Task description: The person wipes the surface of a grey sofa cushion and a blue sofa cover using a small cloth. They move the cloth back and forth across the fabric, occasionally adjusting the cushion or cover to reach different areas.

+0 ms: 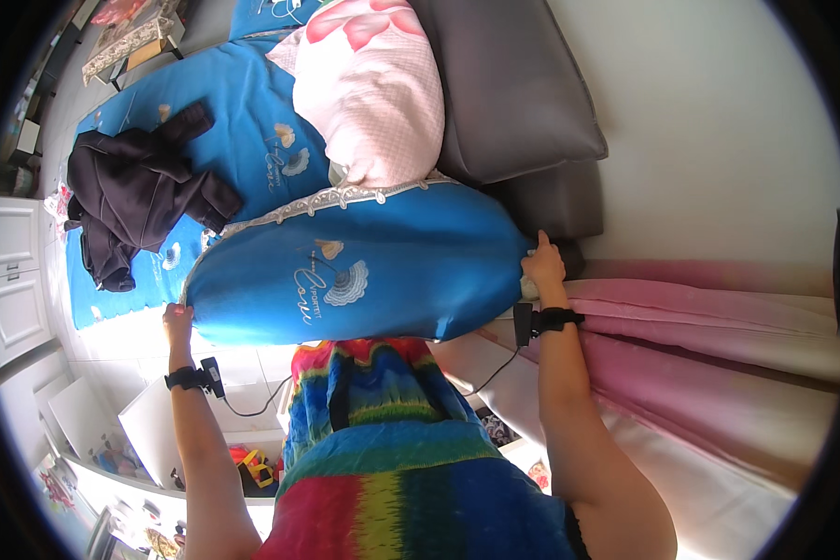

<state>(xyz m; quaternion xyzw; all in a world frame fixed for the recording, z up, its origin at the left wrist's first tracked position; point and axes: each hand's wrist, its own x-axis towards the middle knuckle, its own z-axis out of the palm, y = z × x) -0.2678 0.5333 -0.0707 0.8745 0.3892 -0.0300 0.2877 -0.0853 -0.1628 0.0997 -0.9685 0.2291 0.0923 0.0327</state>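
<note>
Before me a blue fabric cover (pixel 406 280) with embroidered fan-shaped flowers and lettering is stretched over what looks like the arm of a sofa. White lace trim (pixel 280 210) runs along its far edge. My left hand (pixel 178 323) grips the cover's left end at the lace. At the opposite end, beside the wall, my right hand (pixel 544 264) holds a pale edge of the cover, its index finger pointing away from me. The sofa arm beneath is hidden by the cloth.
A dark garment (pixel 140 189) lies crumpled on the blue seat cover (pixel 245 126). Beyond the arm rests a pink-and-white quilted textile (pixel 385 119) against a grey back cushion (pixel 518 84). Pink curtains (pixel 672 364) hang at right. Cables run from both wrist devices (pixel 523 324).
</note>
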